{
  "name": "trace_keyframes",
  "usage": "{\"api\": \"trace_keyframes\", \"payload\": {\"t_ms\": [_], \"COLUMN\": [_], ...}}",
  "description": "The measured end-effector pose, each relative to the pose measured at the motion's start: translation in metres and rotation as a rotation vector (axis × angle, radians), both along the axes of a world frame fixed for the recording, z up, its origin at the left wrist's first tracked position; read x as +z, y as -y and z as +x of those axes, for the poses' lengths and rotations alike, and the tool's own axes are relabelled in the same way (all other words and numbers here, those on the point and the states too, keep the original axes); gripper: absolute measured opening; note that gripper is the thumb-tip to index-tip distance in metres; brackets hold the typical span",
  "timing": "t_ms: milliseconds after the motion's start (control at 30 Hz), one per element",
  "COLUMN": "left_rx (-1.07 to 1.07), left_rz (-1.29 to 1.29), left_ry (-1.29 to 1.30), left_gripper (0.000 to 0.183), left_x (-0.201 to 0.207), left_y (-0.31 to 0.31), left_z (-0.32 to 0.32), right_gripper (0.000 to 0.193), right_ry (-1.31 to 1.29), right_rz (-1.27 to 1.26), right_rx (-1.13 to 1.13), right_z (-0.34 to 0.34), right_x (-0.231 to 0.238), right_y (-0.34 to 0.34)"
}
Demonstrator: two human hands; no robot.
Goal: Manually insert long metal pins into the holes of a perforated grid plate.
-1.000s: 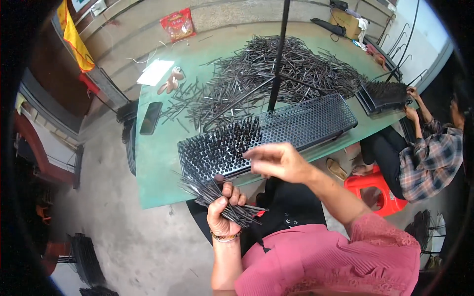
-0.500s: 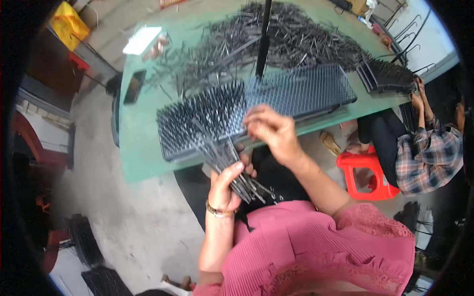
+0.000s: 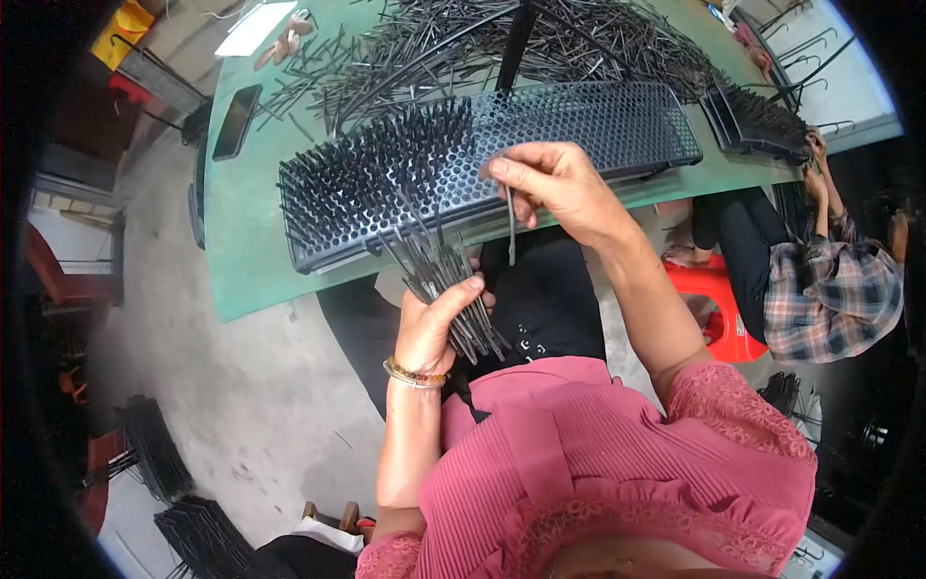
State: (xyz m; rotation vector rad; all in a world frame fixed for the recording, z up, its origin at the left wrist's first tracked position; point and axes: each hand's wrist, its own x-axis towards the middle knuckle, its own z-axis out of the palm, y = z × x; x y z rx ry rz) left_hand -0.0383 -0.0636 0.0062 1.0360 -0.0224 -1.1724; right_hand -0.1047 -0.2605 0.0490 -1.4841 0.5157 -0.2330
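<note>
I've got a single dark rod (image 3: 512, 234) hanging almost straight down just below the middle of the frame, pinched between thumb and fingers of the right hand (image 3: 569, 196). Half a second ago I couldn't make out any rod there, only curled, blurry fingers; now it shows plainly. Left and below, the left hand (image 3: 429, 323) is clamped round a bundle of rods (image 3: 442, 273), just as it was, and the bundle's tips fan up toward the perforated tray (image 3: 598, 125).

My view has tipped, so that tray now sits higher in the frame, the right fingertips in front of its near edge. Rods stand packed in its left half, bare holes to the right, much as before.

The loose pile (image 3: 617, 43) has slid up against the top edge; a black pole (image 3: 516, 53) rises in front of it. Upper left, the phone (image 3: 236, 123) lies on the green counter (image 3: 260, 280) near the white paper (image 3: 255, 29). Far right, a co-worker's hands (image 3: 818, 164) remain at a smaller tray (image 3: 738, 135).
</note>
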Motion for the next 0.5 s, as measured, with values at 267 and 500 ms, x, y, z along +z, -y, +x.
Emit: {"api": "trace_keyframes", "payload": {"t_ms": [267, 500], "left_rx": [-0.067, -0.021], "left_rz": [-0.115, -0.082], "left_ry": [0.08, 0.037], "left_gripper": [0.031, 0.03], "left_x": [0.001, -0.008], "left_y": [0.007, 0.015], "left_z": [0.003, 0.0], "right_gripper": [0.028, 0.024], "right_ry": [-0.151, -0.152], "right_rz": [0.14, 0.107], "right_rx": [0.34, 0.233], "right_z": [-0.001, -0.006], "right_x": [-0.013, -0.023], "right_y": [-0.019, -0.014]}}
